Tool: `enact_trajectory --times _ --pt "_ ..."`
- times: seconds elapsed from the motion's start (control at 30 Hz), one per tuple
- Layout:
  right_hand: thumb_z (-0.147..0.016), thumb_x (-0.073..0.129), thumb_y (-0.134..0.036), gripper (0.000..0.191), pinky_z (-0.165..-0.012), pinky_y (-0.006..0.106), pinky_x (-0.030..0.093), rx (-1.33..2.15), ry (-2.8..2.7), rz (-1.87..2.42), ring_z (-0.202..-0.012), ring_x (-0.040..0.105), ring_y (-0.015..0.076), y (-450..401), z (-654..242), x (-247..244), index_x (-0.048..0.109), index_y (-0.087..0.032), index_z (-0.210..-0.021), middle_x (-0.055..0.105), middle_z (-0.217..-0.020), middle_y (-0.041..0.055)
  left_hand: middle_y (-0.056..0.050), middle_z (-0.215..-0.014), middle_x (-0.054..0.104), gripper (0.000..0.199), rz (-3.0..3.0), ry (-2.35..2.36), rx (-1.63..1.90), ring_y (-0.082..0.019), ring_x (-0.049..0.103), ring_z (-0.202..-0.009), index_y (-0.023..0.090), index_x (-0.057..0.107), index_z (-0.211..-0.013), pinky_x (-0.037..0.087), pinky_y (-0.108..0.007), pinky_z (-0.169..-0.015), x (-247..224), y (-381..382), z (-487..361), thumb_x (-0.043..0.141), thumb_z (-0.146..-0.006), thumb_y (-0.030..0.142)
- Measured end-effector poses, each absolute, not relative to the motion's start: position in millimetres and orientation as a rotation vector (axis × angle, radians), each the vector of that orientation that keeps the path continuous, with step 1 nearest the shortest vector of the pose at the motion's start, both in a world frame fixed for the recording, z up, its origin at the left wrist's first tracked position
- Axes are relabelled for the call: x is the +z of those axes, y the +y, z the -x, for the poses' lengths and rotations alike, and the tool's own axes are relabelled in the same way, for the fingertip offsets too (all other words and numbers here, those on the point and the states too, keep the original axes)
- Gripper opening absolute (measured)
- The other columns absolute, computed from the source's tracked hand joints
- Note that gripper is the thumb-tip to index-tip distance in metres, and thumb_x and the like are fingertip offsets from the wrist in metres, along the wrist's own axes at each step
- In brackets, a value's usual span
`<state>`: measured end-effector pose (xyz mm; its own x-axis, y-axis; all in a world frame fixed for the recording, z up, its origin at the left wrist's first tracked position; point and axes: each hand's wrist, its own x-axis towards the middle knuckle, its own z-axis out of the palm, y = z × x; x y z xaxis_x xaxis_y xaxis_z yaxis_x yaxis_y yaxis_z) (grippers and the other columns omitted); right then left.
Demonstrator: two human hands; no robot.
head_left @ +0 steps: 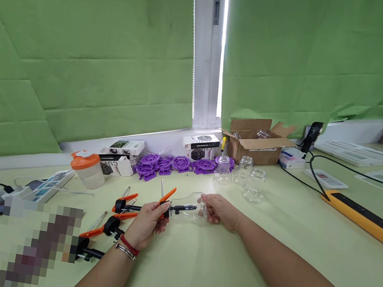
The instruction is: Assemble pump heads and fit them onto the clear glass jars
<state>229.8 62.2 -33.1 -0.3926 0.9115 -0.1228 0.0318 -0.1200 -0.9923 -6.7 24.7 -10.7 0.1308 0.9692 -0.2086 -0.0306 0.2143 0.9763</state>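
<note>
My left hand, with a red band and a silver bangle at the wrist, is closed around the black cap of a pump head with an orange lever. The pump head sits at the mouth of a clear bottle lying on its side, its black tube reaching inside. Fingers of my right hand grip the bottle's wide base. Whether the cap is screwed on, I cannot tell. Left of my left hand lie several similar pump heads with orange levers and metal rods. Beyond my right hand stand three clear bottles.
Purple plastic parts line the back, beside printed boxes and an open cardboard box. An orange-lidded cup and a white power strip are at left. A yellow-black power strip with cables lies at right.
</note>
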Motion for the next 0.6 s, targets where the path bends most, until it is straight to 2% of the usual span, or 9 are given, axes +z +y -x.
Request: enact_trajectory --times 0.6 --pt "-0.079 0.045 -0.061 0.048 -0.033 0.018 0.014 1.654 -1.369 1.119 -0.032 0.035 0.0035 66.9 -228.9 -37.9 0.055 -0.015 -0.085 0.066 -0.062 0.0049 0.001 -0.054 0.057 0.037 -1.206 1.193 1.017 -0.007 0.048 -0.038 0.015 0.052 -0.071 0.029 -0.019 -0.038 -14.7 25.9 3.5 0.065 -0.07 0.049"
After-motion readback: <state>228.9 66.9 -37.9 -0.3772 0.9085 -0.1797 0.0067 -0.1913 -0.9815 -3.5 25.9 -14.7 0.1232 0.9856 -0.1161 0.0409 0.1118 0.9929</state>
